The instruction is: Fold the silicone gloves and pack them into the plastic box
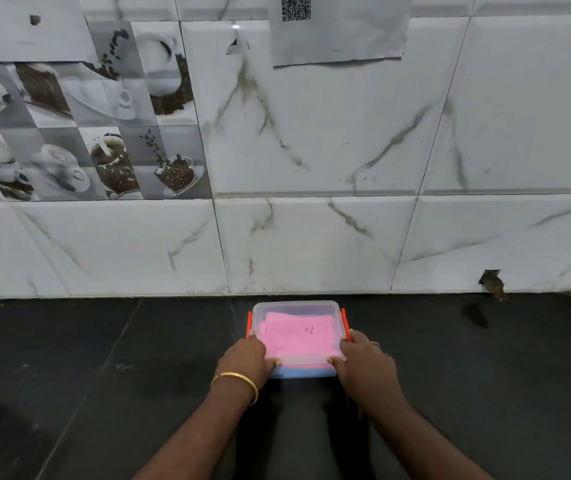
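Observation:
A clear plastic box [296, 308] with its lid on and orange side clips [344, 322] sits on the dark counter near the wall. Folded pink silicone gloves [299, 336] show through the lid, and a blue layer [297, 371] lies at the box's near bottom edge. My left hand [246, 358] grips the near left corner of the box, thumb on the lid. Opposite it, my right hand [363, 362] holds the near right corner, fingers reaching the orange clip.
The black counter [104, 375] runs left and right of the box. A white marble-tile wall [311, 237] rises just behind it, with a corner at the far right. A small hole [493, 282] marks the wall's base at right.

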`<state>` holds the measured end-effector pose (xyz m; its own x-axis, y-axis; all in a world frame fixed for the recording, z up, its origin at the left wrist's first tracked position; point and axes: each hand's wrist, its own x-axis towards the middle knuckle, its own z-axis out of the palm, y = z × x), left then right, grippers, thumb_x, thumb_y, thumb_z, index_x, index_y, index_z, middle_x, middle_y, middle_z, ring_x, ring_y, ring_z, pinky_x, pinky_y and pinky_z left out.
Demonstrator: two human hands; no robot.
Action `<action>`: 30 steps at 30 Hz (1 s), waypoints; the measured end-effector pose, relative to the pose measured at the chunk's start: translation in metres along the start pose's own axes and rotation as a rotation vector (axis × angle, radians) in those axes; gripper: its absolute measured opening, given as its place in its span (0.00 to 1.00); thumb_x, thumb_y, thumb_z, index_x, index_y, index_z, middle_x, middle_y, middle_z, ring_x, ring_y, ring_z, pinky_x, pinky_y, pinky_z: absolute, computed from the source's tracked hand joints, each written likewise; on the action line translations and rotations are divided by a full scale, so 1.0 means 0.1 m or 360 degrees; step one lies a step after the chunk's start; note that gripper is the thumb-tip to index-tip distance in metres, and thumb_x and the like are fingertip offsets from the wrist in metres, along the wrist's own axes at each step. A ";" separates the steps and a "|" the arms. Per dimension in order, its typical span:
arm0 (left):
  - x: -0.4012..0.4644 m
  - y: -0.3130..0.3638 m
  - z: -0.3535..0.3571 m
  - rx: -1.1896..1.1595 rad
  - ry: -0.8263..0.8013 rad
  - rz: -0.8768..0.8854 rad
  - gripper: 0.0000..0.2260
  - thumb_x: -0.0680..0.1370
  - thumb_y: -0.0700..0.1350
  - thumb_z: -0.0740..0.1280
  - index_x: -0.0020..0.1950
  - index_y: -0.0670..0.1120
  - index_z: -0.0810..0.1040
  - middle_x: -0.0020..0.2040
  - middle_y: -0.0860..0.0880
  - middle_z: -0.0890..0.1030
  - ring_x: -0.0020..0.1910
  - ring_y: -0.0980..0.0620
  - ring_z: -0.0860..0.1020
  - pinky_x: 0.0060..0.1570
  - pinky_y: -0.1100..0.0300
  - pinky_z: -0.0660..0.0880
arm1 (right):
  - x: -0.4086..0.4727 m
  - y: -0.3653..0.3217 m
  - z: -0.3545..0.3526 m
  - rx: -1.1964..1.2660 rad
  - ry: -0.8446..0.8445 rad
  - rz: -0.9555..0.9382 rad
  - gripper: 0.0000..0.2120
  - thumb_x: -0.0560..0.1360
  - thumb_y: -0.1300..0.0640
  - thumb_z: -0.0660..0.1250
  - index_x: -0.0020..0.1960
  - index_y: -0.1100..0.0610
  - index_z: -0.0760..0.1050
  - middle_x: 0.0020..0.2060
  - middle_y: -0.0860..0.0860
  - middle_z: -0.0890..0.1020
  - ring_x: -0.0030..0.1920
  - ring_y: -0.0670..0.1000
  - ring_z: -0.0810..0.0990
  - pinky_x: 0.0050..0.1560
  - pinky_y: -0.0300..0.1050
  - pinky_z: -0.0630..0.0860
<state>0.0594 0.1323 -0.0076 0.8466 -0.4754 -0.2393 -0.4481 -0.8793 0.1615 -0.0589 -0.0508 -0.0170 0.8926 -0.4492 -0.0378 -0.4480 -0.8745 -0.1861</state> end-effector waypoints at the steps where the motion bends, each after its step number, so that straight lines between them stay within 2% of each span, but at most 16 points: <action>1: 0.08 0.00 -0.02 0.0002 -0.0005 -0.0001 0.21 0.78 0.58 0.62 0.59 0.42 0.77 0.63 0.41 0.76 0.59 0.43 0.76 0.58 0.52 0.72 | 0.08 -0.01 -0.01 -0.0008 -0.0009 0.0005 0.20 0.79 0.41 0.59 0.65 0.51 0.73 0.68 0.49 0.70 0.63 0.53 0.74 0.57 0.51 0.75; 17: 0.96 -0.02 -0.21 -0.0029 -0.0014 -0.0022 0.23 0.78 0.59 0.62 0.61 0.42 0.76 0.62 0.41 0.77 0.59 0.43 0.76 0.59 0.53 0.72 | 0.98 -0.06 -0.01 -0.0063 -0.0038 0.0030 0.22 0.80 0.41 0.58 0.68 0.53 0.71 0.67 0.51 0.71 0.63 0.54 0.74 0.62 0.58 0.73; 30: 1.02 -0.04 -0.27 0.0055 0.0036 -0.0001 0.23 0.77 0.61 0.63 0.60 0.43 0.78 0.59 0.42 0.78 0.58 0.43 0.77 0.58 0.51 0.75 | 1.06 -0.04 0.05 -0.0073 0.0030 0.0022 0.23 0.79 0.41 0.59 0.68 0.52 0.71 0.67 0.50 0.72 0.62 0.53 0.75 0.63 0.58 0.72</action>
<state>0.1556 0.0880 -0.0066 0.8529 -0.4745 -0.2177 -0.4570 -0.8802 0.1280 0.0377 -0.0943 -0.0254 0.8853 -0.4645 -0.0212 -0.4626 -0.8754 -0.1402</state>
